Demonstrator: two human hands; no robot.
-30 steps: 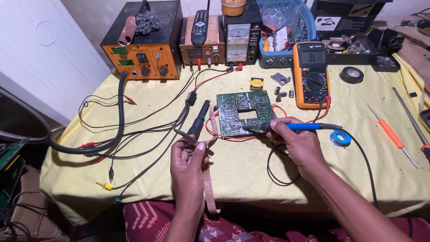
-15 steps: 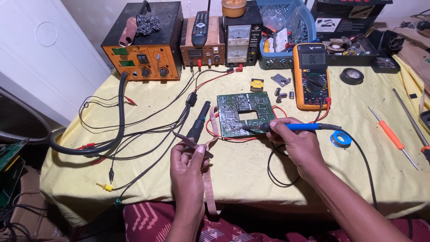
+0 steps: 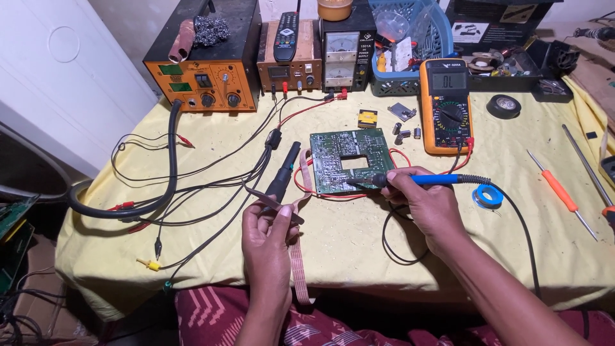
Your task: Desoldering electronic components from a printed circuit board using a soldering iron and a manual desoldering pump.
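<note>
Head view, right hand gripping blue soldering iron, tip on green circuit board, left hand beside it pinching what look like tweezers.

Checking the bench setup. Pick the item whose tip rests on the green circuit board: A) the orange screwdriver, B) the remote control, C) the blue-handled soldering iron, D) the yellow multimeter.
C: the right hand holds the blue-handled soldering iron with its tip at the near edge of the green circuit board.
</note>
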